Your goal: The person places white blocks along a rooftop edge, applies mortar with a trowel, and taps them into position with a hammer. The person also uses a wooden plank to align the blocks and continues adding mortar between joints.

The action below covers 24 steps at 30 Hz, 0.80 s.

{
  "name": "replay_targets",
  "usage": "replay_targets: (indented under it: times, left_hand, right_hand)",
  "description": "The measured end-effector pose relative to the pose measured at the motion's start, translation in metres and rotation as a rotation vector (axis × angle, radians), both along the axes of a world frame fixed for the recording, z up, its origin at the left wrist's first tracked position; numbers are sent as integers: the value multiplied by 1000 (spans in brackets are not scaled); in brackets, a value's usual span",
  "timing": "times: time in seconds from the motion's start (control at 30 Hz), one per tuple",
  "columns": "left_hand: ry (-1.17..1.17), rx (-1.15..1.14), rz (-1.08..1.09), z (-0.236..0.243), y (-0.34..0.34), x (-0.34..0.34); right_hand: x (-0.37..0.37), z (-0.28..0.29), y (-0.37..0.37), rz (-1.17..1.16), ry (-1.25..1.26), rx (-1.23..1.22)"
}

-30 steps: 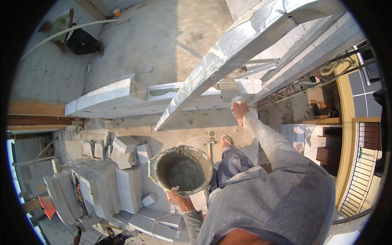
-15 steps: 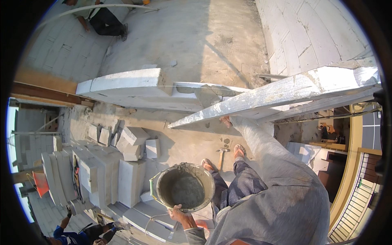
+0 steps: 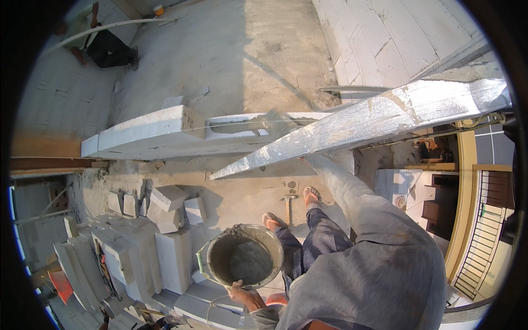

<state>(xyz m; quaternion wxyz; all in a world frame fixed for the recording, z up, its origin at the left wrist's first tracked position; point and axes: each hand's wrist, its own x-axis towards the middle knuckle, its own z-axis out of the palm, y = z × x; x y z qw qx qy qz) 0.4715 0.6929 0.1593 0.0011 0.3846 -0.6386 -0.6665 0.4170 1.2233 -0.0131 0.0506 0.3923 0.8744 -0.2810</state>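
My left hand (image 3: 237, 291) is closed on the rim of a round bucket (image 3: 212, 263), which has wet grey mortar (image 3: 250, 261) inside and a pale green grip on its handle. My right arm (image 3: 335, 176) reaches forward to a low wall of white blocks (image 3: 143, 132). A long, splattered silvery beam (image 3: 379, 118) hides nearly all of my right hand (image 3: 302, 159), so its fingers do not show. Beyond the beam, a grey trowel-like blade (image 3: 279, 124) lies over mortar (image 3: 234, 127) on the wall's top; what holds it is hidden. A thin string runs along the wall.
A hammer (image 3: 289, 209) lies on the floor by my sandalled feet. Stacked white blocks (image 3: 173, 256) and loose block pieces (image 3: 168, 201) stand at left. Another person (image 3: 107, 47) is beyond the wall, far left; part of someone else shows at the lower left edge.
My view has shifted, so the wall and the far person sit further left. The trowel-like blade has moved along the wall top, and a longer mortar strip shows. My left hand still grips the bucket.
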Motion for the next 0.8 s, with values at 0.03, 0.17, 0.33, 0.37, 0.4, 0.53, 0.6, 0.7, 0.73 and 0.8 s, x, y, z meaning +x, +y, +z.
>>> replay_targets:
  times: [0.03,0.17,0.33,0.37,0.4,0.53,0.6,0.7,0.73,0.8]
  left_hand:
    - [41,39,-59,-1,1,-1]
    - [42,83,-126,4,28,-8]
    - [86,138,-225,22,60,-10]
    - [96,141,-239,22,63,-11]
    - [117,149,-262,22,63,-12]
    - [103,134,-295,11,58,-15]
    - [94,117,-299,10,57,-15]
    - [103,96,-332,17,66,-13]
    - [120,139,-360,21,71,-12]
    - [134,222,-383,28,83,-9]
  right_hand:
    - [21,5,0,-77,-5,-19]
    - [75,24,6,-254,-21,-59]
    - [127,39,11,-677,61,-321]
    - [134,40,13,-729,59,-379]
    - [141,39,15,-763,106,-399]
    - [156,21,19,-976,388,-563]
    - [163,9,18,-1056,525,-623]
    - [173,-3,7,-1112,547,-624]
    - [180,-2,1,-1146,497,-625]
    - [193,12,-16,-1180,479,-629]
